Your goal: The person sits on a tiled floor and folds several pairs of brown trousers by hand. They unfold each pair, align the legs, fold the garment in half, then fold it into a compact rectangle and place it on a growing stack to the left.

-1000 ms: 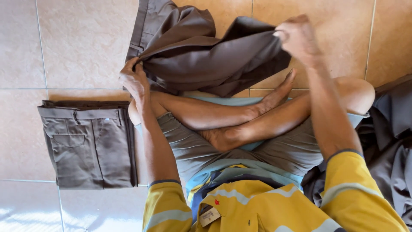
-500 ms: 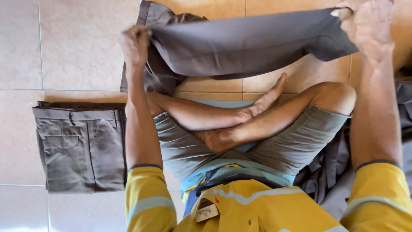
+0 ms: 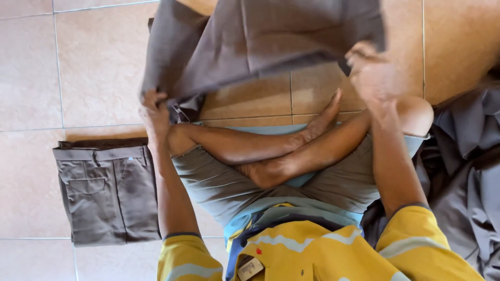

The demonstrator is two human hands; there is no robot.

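Left hand (image 3: pixel 154 112) and right hand (image 3: pixel 372 73), fingers closed, grip grey trousers (image 3: pixel 265 39) spread above the tiled floor (image 3: pixel 78 67); folded trousers (image 3: pixel 107 190) lie left.

Folded trousers (image 3: pixel 107 192) left of legs (image 3: pixel 271 151); clothes pile (image 3: pixel 469 177) right

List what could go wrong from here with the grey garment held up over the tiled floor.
The right hand is motion-blurred at the edge of the grey fabric garment, so its hold may slip. The left hand pinches only one bunched corner, so the cloth may land creased. It could also drape over the crossed legs.
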